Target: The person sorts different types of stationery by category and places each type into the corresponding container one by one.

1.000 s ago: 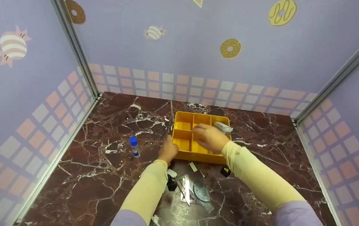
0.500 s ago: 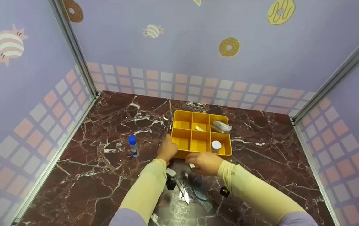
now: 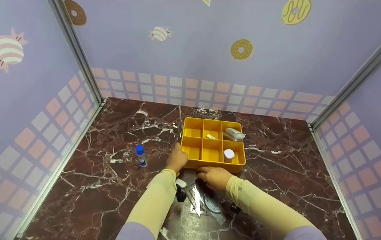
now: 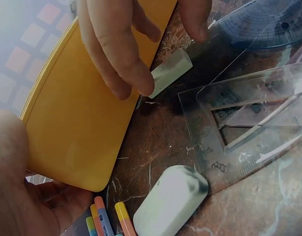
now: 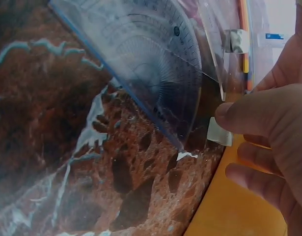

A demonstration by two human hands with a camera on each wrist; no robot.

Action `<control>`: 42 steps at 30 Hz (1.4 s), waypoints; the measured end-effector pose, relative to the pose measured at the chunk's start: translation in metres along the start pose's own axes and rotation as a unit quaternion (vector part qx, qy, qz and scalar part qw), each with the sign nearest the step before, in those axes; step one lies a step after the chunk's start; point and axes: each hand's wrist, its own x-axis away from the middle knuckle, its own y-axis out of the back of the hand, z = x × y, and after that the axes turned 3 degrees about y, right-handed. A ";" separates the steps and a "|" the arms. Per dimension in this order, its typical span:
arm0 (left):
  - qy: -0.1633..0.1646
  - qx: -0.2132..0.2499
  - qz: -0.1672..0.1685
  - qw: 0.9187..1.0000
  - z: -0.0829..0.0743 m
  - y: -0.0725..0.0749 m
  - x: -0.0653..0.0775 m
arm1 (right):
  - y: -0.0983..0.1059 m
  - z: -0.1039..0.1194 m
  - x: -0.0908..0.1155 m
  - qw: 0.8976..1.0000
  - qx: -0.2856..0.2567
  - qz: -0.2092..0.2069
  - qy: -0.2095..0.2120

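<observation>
Pale greenish-white block point(image 4: 173, 71), one: lay on the marbled table point(image 3: 110, 183), just beside the yellow box point(image 4: 77, 132)'s front wall. Long axis: slanted outward, one end toward that wall, the other away. My right hand point(image 3: 214, 178): thumb and fingers parted about the block, grip unclosed. My left hand point(image 3: 177, 158): curled round the box's left front corner. Nearby: clear set square point(image 4: 239, 164), bluish protractor point(image 5: 151, 69). Well to the left: blue-capped stick point(image 3: 141, 156).
</observation>
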 end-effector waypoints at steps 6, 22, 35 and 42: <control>0.001 0.001 0.002 1.000 0.000 0.001 0.000 | -0.010 -0.002 0.001 1.000 0.001 -0.003 -0.015; 0.004 -0.002 0.011 1.000 -0.003 0.003 0.002 | -0.008 -0.005 -0.004 1.000 0.025 -0.012 -0.014; 0.012 0.009 0.009 1.000 -0.001 0.001 0.000 | 0.023 -0.006 -0.014 0.994 -0.059 -0.059 0.064; -0.007 0.005 0.006 1.000 0.000 0.002 0.000 | 0.050 -0.016 -0.021 0.991 -0.098 -0.055 0.073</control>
